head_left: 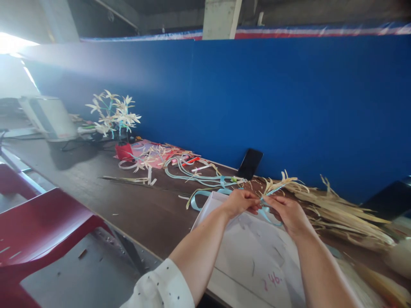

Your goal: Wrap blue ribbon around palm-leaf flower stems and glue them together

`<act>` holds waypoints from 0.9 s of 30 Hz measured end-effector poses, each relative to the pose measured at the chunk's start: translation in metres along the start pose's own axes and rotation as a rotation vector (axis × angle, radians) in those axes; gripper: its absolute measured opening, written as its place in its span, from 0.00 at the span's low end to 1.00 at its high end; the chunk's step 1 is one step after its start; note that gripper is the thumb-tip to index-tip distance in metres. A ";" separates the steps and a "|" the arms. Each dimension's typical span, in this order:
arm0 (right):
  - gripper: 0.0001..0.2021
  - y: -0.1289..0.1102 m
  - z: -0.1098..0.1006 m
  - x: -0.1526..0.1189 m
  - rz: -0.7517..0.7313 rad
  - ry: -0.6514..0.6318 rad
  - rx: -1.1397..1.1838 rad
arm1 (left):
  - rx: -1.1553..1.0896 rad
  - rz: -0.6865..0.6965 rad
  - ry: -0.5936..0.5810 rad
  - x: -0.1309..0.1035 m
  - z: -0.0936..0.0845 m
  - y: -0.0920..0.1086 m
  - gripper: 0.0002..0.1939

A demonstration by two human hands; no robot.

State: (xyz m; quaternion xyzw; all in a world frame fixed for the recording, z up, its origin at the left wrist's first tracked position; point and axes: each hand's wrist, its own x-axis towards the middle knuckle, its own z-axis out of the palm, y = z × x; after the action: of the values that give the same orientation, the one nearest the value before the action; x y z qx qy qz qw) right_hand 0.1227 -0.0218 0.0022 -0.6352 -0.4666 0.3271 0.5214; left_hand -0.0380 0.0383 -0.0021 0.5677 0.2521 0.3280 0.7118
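A pale dried-husk flower [283, 183] with a light blue stem points up and to the right between my hands. My right hand [289, 214] is closed, its thumb and fingers pinching the stem. Close beside it, my left hand [241, 202] is also closed, its fingertips pinched at the light blue ribbon [267, 215] by the stem's lower end. Part of that ribbon hangs in a loop under my fingers. Below both hands lies a white sheet or board [253, 252] with pink handwriting. The exact grip point is hidden by the fingers.
Dried husk strips [343, 209] pile up at the right. Behind my hands lie a black phone [250, 163] and coiled pale blue cords [183, 174]. A finished flower arrangement [115, 113] stands in a red pot [123, 152]. A red chair [45, 226] is at left; a blue partition [272, 98] backs the table.
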 end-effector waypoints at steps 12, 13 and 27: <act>0.20 0.001 0.001 0.000 -0.076 0.051 -0.042 | -0.033 -0.033 -0.039 0.000 -0.003 0.000 0.08; 0.19 0.001 0.001 0.000 -0.072 0.051 -0.039 | -0.051 -0.043 -0.054 0.000 -0.004 -0.001 0.08; 0.18 0.010 -0.011 0.005 -0.076 0.193 -0.077 | 0.028 -0.023 0.487 0.006 -0.009 0.013 0.08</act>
State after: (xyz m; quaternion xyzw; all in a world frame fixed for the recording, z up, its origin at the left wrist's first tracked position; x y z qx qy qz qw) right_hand 0.1367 -0.0213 -0.0049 -0.6650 -0.4502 0.2264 0.5512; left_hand -0.0428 0.0504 0.0083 0.4789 0.4271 0.4435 0.6258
